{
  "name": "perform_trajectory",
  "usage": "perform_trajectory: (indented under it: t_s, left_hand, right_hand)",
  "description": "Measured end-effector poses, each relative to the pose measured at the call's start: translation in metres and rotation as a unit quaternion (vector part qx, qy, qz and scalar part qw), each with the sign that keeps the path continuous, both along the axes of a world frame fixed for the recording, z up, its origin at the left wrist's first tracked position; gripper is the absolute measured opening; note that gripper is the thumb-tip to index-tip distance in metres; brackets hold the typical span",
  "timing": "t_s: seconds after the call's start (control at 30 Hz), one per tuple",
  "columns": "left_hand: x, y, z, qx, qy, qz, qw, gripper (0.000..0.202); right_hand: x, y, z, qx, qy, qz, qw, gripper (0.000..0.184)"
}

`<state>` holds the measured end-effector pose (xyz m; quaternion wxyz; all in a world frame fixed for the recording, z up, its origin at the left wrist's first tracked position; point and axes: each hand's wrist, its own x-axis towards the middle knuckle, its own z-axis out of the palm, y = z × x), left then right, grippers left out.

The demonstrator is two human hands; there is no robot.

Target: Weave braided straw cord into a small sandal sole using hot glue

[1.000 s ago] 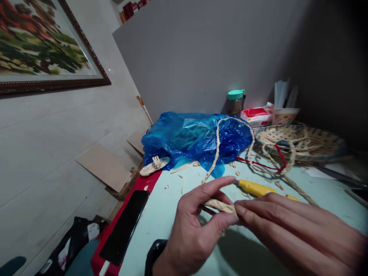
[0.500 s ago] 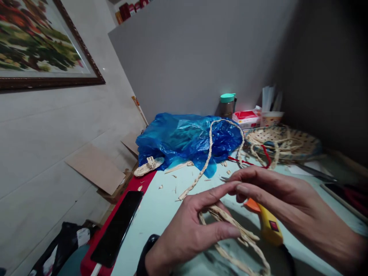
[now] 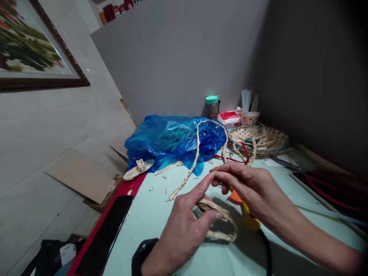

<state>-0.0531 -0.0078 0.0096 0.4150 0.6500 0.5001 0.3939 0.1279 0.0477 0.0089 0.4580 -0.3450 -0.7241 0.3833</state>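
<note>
My left hand (image 3: 186, 226), with a dark band at the wrist, is closed around a bundled loop of pale braided straw cord (image 3: 221, 234). Thumb and fingers clamp the bundle, and the loop hangs towards the right. My right hand (image 3: 250, 188) is closed in a pinch at the tip of my left index finger; whatever lies between its fingertips is too small to make out. Partly behind the right hand lies a yellow and orange hot glue gun (image 3: 249, 219) with a black cable. A long straw braid (image 3: 196, 153) runs from the table up over a blue plastic bag (image 3: 166, 134).
A small woven straw sandal (image 3: 139, 170) rests by the bag. At the back right stand a woven basket (image 3: 283, 147) with straw, a teal-lidded jar (image 3: 212, 109) and a cup (image 3: 250, 117). A black phone (image 3: 106, 234) lies left; scissors (image 3: 284, 164) lie right.
The view has swung right, so the surroundings sit further left. The straw loop hangs closer under my left hand, and my right hand covers more of the glue gun. Both grips stay closed.
</note>
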Motion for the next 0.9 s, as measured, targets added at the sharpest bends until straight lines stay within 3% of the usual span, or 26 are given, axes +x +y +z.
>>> perform_trajectory:
  t_s: [0.27, 0.47, 0.63, 0.8, 0.9]
  left_hand:
    - [-0.001, 0.000, 0.001, -0.036, -0.052, -0.008, 0.998, 0.071]
    - [0.008, -0.002, -0.002, 0.036, 0.001, 0.015, 0.999, 0.071]
    - [0.008, -0.004, -0.003, 0.033, -0.017, 0.005, 0.999, 0.076]
    - [-0.001, -0.001, 0.001, 0.035, -0.134, -0.016, 0.990, 0.077]
    - [-0.007, -0.002, 0.004, 0.042, -0.194, -0.018, 0.980, 0.060]
  right_hand:
    - [-0.011, -0.002, 0.003, -0.022, 0.005, -0.020, 1.000, 0.026]
    - [-0.017, -0.009, 0.007, 0.042, -0.082, -0.098, 0.991, 0.023]
    - [-0.023, -0.012, 0.011, 0.106, -0.121, -0.132, 0.978, 0.021]
    - [-0.002, -0.015, 0.027, 0.129, -0.123, -0.185, 0.966, 0.020]
    - [0.029, -0.022, 0.036, 0.106, -0.137, -0.167, 0.971, 0.033]
